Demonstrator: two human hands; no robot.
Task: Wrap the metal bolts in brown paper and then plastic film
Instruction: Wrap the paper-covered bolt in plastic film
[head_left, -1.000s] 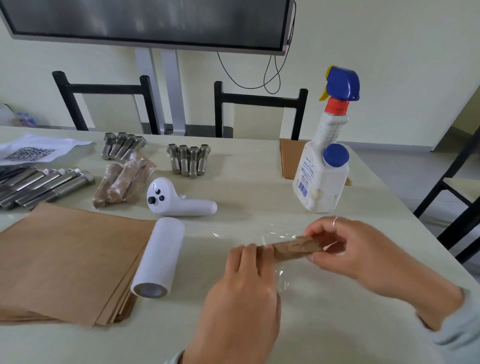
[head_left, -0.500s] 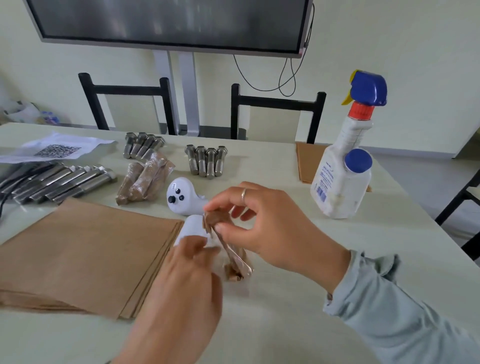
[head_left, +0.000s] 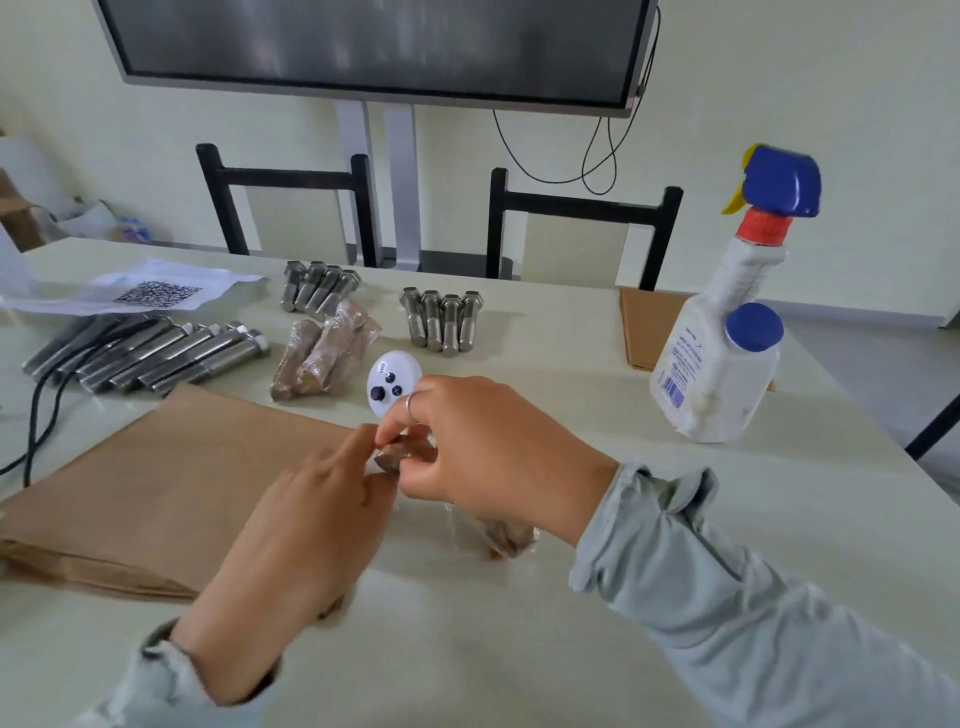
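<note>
While the left hand (head_left: 311, 519) steadies its nine-o'clock end, the right hand (head_left: 483, 452) pinches the brown paper-wrapped, film-covered bolt (head_left: 506, 538), apparently sealing the film.

left hand (head_left: 306, 514): bare, no ring or watch showing
left sleeve (head_left: 171, 686): pale grey-green cloth, bunched at the wrist, a dark seam along the cuff edge
right hand (head_left: 483, 447): bare apart from one thin silver ring (head_left: 410, 402) on a finger
right sleeve (head_left: 753, 597): same pale grey-green cloth, long, creased and gathered in folds at the cuff
</note>
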